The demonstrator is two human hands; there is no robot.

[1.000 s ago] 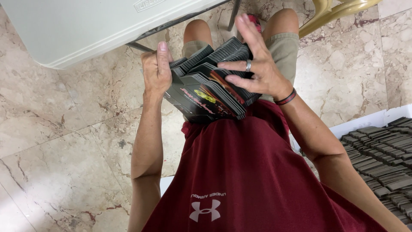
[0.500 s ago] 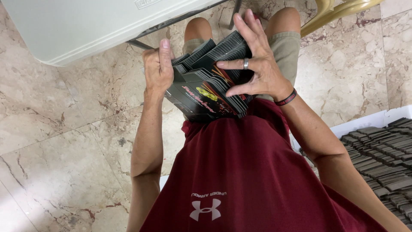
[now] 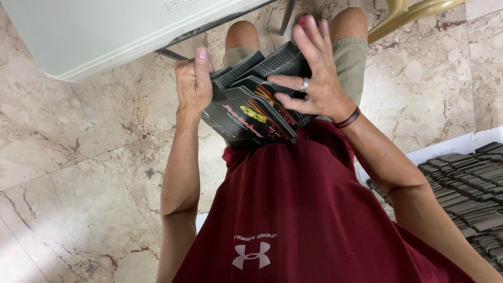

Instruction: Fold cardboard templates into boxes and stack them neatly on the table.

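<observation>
The person holds a thick stack of flat black cartons in the lap, just above the hem of the dark red shirt. The cartons are folded flat and pressed together, so their thin edges show like a fan of dark grey lines at the top. The front carton faces the camera: it is black, glossy, with red script and a small yellow mark in the middle, and orange streaks at its upper right.

The left hand closes its grip on the left side of the stack, thumb lying along the front edge. The right hand rests on the right side with the fingers spread wide over the edges; it wears a ring and a dark wristband.

Above the knees is the white counter. At the right, a white box is filled with more flat dark cartons. The floor is beige marble.
</observation>
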